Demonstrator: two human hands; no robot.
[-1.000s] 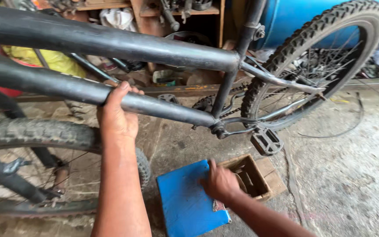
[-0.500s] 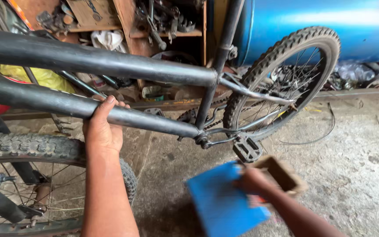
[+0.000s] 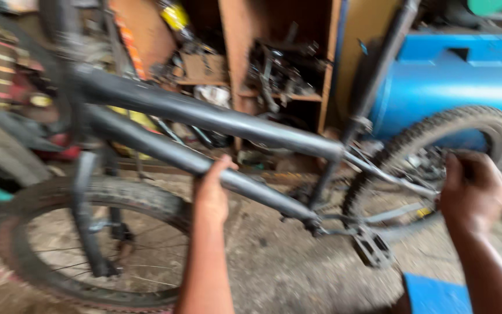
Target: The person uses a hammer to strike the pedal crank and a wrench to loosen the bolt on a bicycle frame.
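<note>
The dark grey bike frame (image 3: pixel 216 119) is stood up on a rough concrete floor (image 3: pixel 274 261), running from upper left to lower right, so it's pretty much filling the middle of the view. Its lower tube (image 3: pixel 164 152) is gripped from underneath by the left hand (image 3: pixel 211 192), fingers wrapped round it, thumb poking up on the near side. The right hand (image 3: pixel 473 189) is curled into a loose fist out by the rear wheel (image 3: pixel 437 157), close to the thin stays; whether anything is actually pinched in it can't be told, everything is motion-blurred there.

A black pedal (image 3: pixel 372 249) is hung just below the bottom bracket, between the two hands. The front wheel (image 3: pixel 97 241), knobbly tyre and all, is seen low on the left, with the fork leg running down across it. A bit of a flat blue board (image 3: pixel 437 293) is caught at the bottom edge near the right forearm. Behind the bike, a wooden shelf unit (image 3: pixel 233 52) crammed with parts is seen, and a big blue drum (image 3: pixel 454 87) is laid on its side at the right.
</note>
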